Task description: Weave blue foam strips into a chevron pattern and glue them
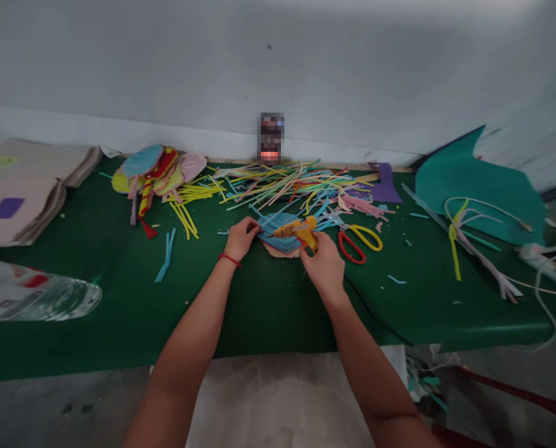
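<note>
My right hand is wrapped round the handle of a yellow hot glue gun. Its nozzle points left over a round piece covered with blue strips, whose lower edge is pinkish. At the left edge of that piece, my left hand has its fingertips pinched together near the end of a blue strip. How firmly it holds the strip is hard to see. Scissors with one red and one yellow handle lie just right of the glue gun, their blades partly covered by blue strips.
Loose coloured strips are heaped behind my hands. Finished-looking paper shapes lie back left, above a clear bottle and pale stacked sheets. A teal sheet and white cables are on the right.
</note>
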A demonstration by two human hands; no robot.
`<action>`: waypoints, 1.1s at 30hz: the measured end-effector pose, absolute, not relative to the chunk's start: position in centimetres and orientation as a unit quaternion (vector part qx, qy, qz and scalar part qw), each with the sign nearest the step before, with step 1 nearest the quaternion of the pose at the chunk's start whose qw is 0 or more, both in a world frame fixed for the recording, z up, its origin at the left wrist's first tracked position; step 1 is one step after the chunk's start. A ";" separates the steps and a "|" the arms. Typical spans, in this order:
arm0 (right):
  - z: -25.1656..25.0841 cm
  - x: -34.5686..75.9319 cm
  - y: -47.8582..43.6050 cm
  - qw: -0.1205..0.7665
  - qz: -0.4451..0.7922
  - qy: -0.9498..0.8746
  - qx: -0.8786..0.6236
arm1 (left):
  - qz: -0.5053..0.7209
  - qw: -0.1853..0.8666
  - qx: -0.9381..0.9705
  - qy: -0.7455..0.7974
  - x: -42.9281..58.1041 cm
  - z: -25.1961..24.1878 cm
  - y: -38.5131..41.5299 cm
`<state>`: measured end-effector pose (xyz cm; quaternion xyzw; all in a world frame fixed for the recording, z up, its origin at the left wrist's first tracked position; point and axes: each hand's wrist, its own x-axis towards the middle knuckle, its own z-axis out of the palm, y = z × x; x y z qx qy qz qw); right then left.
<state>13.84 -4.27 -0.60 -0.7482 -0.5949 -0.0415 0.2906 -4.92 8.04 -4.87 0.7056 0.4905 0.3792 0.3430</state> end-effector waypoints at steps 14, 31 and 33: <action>-1.2 12.1 -3.8 0.235 -0.071 -0.613 -0.751 | 0.392 0.344 0.698 0.490 -4.7 -4.4 7.7; -1.4 12.5 -4.1 0.228 -0.070 -0.621 -0.746 | 0.385 0.337 0.702 0.495 -4.8 -4.6 7.8; -1.4 12.5 -4.3 0.226 -0.070 -0.621 -0.747 | 0.387 0.336 0.702 0.494 -4.8 -4.6 7.8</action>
